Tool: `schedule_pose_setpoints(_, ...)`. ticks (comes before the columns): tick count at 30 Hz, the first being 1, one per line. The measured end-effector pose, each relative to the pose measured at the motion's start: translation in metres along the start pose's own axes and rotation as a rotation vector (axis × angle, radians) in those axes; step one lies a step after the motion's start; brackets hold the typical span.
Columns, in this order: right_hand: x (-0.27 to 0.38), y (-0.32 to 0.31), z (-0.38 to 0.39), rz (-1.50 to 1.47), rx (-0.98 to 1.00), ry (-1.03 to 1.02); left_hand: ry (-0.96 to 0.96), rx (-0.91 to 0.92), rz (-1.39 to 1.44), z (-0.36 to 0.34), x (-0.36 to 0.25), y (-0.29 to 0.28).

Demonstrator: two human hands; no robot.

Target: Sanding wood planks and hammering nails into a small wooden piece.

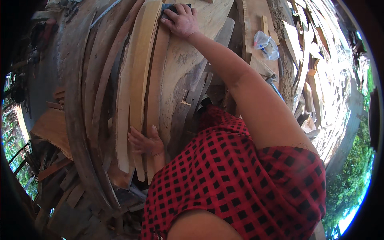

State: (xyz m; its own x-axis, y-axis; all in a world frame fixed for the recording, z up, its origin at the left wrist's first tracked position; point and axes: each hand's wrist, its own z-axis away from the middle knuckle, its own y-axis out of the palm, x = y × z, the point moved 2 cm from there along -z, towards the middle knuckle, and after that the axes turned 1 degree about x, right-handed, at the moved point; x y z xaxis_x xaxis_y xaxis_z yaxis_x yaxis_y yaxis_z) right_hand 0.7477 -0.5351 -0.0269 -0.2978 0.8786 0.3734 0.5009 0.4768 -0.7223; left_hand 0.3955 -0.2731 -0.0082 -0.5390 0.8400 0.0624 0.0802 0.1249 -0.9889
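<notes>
My right hand (182,21) reaches far forward and presses a dark sanding block (171,9) against the far end of a long pale wooden slat (140,76). My left hand (145,142) lies flat with fingers spread on the near end of the same bundle of thin slats, holding them down. Several curved slats (106,76) lie side by side on a rough wide plank (188,60). My red and black checked shirt (236,180) fills the lower middle of the view.
A clear plastic bag (266,45) lies on boards to the right. Offcuts and wood scraps (308,76) pile up at the right. Dark planks and scrap (68,188) lie at the lower left. Trees (352,180) show at the rim.
</notes>
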Motion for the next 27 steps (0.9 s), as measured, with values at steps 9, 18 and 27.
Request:
schedule_pose_setpoints(9, 0.027, -0.033, -0.014, -0.079, 0.203, 0.062, -0.017, 0.035, 0.036, -0.001, 0.001, -0.004)
schedule_pose_setpoints(18, -0.007, -0.005, -0.011, -0.108, -0.026, 0.095, 0.031, 0.022, 0.014, -0.002, -0.011, -0.006)
schedule_pose_setpoints(27, -0.03, -0.057, -0.04, -0.677, 0.315, 0.194, 0.065, -0.022, 0.006, 0.0, -0.011, 0.004)
